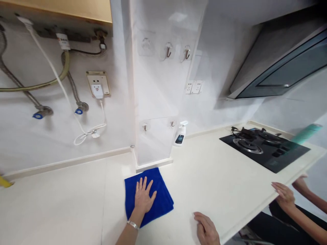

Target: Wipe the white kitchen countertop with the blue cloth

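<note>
My left hand (143, 198) lies flat on a folded blue cloth (160, 199), fingers spread and palm down. A silver bracelet circles that wrist. The cloth rests on the white countertop (217, 177), just in front of a white wall column. My right hand (206, 228) rests palm down on the counter near its front edge, to the right of the cloth. Its fingers are loosely stretched, and it holds nothing.
A white spray bottle (180, 134) stands by the column. A black gas hob (264, 148) sits at the right under a range hood (281, 61). Another person's hand (284, 194) touches the counter's right edge. Hoses, a socket and a cable hang on the left wall.
</note>
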{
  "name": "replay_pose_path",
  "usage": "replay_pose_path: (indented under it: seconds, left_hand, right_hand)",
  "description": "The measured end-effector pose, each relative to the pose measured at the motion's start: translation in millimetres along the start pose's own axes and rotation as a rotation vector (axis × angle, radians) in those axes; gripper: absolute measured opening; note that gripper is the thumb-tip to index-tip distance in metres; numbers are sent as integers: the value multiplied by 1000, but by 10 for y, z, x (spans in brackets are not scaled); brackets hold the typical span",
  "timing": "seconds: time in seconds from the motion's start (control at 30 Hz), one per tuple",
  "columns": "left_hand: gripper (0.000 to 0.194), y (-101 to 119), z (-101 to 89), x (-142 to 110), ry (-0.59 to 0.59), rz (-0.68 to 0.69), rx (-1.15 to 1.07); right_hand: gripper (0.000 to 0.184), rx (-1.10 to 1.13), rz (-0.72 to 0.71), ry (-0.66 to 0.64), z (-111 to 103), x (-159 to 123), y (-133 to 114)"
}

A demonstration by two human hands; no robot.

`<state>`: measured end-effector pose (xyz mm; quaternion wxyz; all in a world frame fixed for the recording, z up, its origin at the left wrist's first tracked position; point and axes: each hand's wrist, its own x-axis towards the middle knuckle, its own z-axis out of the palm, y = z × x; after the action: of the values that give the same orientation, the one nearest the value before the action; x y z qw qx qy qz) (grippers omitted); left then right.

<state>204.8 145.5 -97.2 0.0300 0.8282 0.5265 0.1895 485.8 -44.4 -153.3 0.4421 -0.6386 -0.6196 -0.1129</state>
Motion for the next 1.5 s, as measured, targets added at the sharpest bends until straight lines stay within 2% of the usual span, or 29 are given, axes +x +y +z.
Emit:
replay_pose_path:
  seconds: [0.17, 0.43, 0.57, 0.67, 0.8, 0.97, 1.07, 1.13, 1.33, 1.5]
  left_hand:
    - [57, -662, -423, -355, 3, -139, 86]
    - [68, -1676, -1044, -1126, -55, -563, 227]
    - [72, -2006, -1316, -1604, -68, -747, 245]
    - [74, -2105, -1444, -1918, -37, -879, 271]
    - [77, -2037, -1492, -2141, 17, -1002, 294]
    - [80, -1738, -1402, -2154, 76, -982, 320]
    - [75, -1425, -1276, -2159, 154, -885, 378]
    - [70, -1167, -1172, -2182, 165, -793, 397]
    - [61, -480, -830, -2181, 59, -530, 354]
    - [59, -119, -623, -1908, 13, -354, 309]
  right_hand:
    - [22, 34, 52, -53, 18, -67, 8]
    - [23, 56, 77, -80, -17, -65, -52]
    - [24, 65, 68, -72, -43, -51, -78]
    - [24, 60, 62, -74, -63, -39, -99]
    - [22, 55, 71, -58, -75, -17, -115]
    - [21, 57, 74, -39, -93, 19, -142]
    - [22, 38, 69, -58, -112, 36, -155]
    - [22, 19, 57, -71, -120, 40, -161]
    - [22, -46, 41, -102, -128, 44, -199]
    - [23, -49, 47, -140, -148, 61, -225]
